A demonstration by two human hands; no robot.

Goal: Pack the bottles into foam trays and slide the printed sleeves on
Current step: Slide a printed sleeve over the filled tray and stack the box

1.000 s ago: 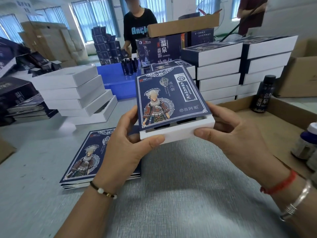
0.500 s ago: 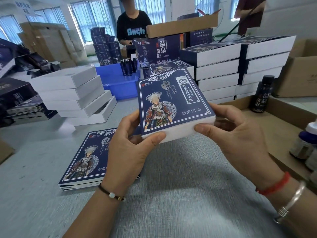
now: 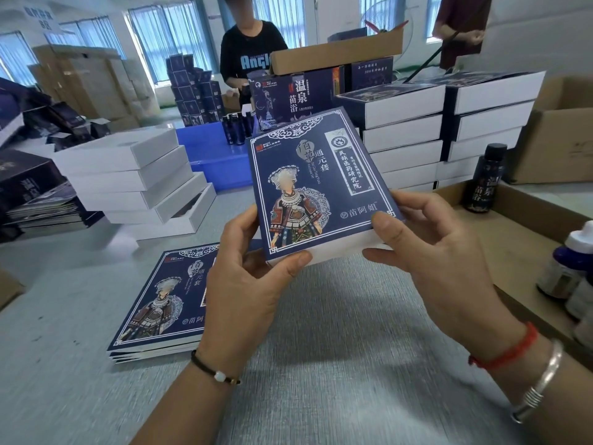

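Observation:
A navy printed sleeve [image 3: 317, 184] with a costumed figure fully covers the white foam tray [image 3: 340, 250], of which only the near white edge shows. I hold this box above the grey table. My left hand [image 3: 247, 277] grips its near left corner, thumb on the white edge. My right hand [image 3: 430, 248] grips the near right corner, thumb on the sleeve's top. The bottles inside are hidden. A stack of flat sleeves [image 3: 160, 300] lies on the table at the left, partly behind my left hand.
Stacks of sleeved boxes [image 3: 449, 130] stand behind. White trays [image 3: 134, 181] are piled at the left, a blue bin [image 3: 218, 159] with dark bottles behind them. A cardboard tray [image 3: 513, 245] on the right holds a dark bottle [image 3: 484, 181] and jars [image 3: 568, 264]. Two people stand beyond.
The sleeve has slid toward me over the tray, closing the gap where the tray's dark slots showed. The box is now raised and tilted up a little.

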